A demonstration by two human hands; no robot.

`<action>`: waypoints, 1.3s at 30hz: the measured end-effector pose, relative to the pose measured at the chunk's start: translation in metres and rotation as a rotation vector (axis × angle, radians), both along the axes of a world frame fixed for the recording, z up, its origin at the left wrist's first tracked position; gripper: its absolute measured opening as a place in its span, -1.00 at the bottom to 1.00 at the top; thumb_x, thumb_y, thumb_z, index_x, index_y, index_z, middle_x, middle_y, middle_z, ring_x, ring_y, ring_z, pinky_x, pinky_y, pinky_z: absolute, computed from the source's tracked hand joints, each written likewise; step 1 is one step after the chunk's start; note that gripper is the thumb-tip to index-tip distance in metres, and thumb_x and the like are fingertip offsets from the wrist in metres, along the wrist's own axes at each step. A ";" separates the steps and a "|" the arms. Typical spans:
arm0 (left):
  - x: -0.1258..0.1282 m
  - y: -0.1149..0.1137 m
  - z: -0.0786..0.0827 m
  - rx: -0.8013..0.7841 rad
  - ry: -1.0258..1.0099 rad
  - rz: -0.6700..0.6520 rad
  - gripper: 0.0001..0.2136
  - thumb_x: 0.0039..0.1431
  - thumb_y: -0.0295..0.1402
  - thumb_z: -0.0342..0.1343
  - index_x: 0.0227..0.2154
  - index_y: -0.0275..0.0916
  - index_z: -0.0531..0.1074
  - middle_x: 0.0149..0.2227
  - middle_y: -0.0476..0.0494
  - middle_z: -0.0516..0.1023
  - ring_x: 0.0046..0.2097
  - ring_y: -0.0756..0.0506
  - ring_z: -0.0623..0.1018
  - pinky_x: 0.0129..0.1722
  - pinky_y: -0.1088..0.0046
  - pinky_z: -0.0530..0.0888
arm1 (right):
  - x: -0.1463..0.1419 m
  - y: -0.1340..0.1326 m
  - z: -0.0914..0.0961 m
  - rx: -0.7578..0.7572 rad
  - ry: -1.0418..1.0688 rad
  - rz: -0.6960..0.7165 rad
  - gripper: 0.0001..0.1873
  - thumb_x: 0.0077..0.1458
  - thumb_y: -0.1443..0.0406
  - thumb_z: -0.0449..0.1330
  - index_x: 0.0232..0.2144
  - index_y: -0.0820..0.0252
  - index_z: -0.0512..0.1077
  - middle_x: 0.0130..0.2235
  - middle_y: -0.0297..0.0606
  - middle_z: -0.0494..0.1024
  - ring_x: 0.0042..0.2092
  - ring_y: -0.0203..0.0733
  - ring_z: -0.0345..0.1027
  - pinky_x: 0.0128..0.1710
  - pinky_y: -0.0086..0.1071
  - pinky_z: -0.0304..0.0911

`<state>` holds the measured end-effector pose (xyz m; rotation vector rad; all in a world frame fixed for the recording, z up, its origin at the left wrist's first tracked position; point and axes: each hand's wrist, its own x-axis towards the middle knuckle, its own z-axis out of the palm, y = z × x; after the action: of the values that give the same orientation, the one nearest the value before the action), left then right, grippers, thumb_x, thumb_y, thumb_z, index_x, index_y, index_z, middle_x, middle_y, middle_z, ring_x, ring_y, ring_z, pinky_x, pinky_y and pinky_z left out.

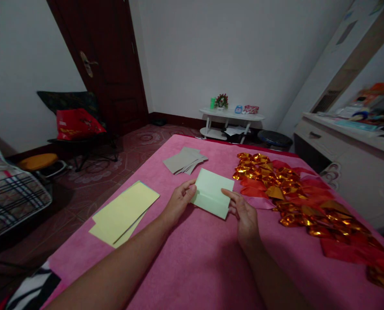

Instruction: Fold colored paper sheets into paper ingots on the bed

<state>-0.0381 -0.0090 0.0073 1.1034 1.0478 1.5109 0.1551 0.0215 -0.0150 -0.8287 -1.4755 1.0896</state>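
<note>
A pale green folded sheet of paper (213, 191) is held just above the pink cloth (195, 258). My left hand (178, 201) pinches its left edge with thumb and fingers. My right hand (243, 215) grips its right lower corner, the forefinger lying along the edge. To the left lies a stack of yellow sheets (122, 213). Beyond the hands sits a small pile of grey folded papers (184, 160). A long heap of gold and red foil folded pieces (295, 193) runs down the right side.
The pink cloth covers a raised surface that ends at the left over a reddish floor. A dark door (111, 64), a chair with a red cushion (77, 122), a low white table (230, 120) and a white cabinet (350, 150) stand around.
</note>
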 end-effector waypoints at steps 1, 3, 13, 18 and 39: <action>0.000 0.000 0.000 -0.003 -0.009 -0.004 -0.52 0.12 -0.10 0.11 -0.01 -0.36 0.41 -0.20 -0.22 0.57 -0.29 -0.05 0.49 -0.33 0.52 0.35 | 0.000 0.000 -0.001 -0.011 0.008 0.009 -0.55 0.25 0.05 -0.08 -0.06 0.12 0.47 0.00 -0.16 0.45 -0.12 -0.08 0.41 -0.28 -0.28 0.34; 0.000 -0.001 0.000 -0.014 -0.034 -0.022 -0.50 0.08 -0.12 0.16 0.01 -0.35 0.39 -0.20 -0.22 0.57 -0.27 -0.08 0.51 -0.29 0.49 0.37 | 0.001 0.000 -0.001 -0.026 0.028 0.026 -0.56 0.25 0.06 -0.07 -0.06 0.10 0.47 0.02 -0.17 0.43 -0.12 -0.08 0.39 -0.30 -0.30 0.34; -0.002 0.002 -0.004 -0.019 -0.113 -0.023 -0.62 0.09 -0.18 0.16 -0.11 -0.35 0.47 -0.25 -0.22 0.57 -0.31 -0.06 0.51 -0.32 0.50 0.38 | -0.004 -0.011 0.017 0.139 -0.048 0.040 -0.59 0.23 0.09 -0.04 -0.09 0.09 0.51 -0.08 -0.16 0.45 -0.08 -0.05 0.35 -0.23 -0.27 0.32; -0.003 0.003 -0.007 -0.049 -0.125 -0.097 -0.47 -0.11 -0.35 0.31 -0.01 -0.32 0.38 -0.26 -0.19 0.56 -0.31 -0.07 0.53 -0.29 0.45 0.42 | -0.002 -0.012 0.020 0.171 -0.064 -0.028 -0.60 0.24 0.12 -0.04 -0.02 0.09 0.46 0.00 -0.19 0.44 0.01 -0.06 0.31 0.00 -0.20 0.22; -0.003 0.000 -0.006 -0.071 -0.054 0.017 -0.69 -0.12 -0.31 0.33 -0.26 -0.33 0.57 -0.35 -0.15 0.56 -0.39 0.02 0.44 -0.38 0.53 0.33 | -0.011 -0.006 0.003 -0.009 -0.221 -0.019 -0.65 -0.03 0.25 0.27 -0.13 0.12 0.52 -0.04 -0.15 0.54 -0.06 -0.03 0.42 -0.09 -0.20 0.38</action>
<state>-0.0407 -0.0085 0.0014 1.0007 1.0680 1.4977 0.1442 0.0160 -0.0118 -0.9923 -1.6431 1.0162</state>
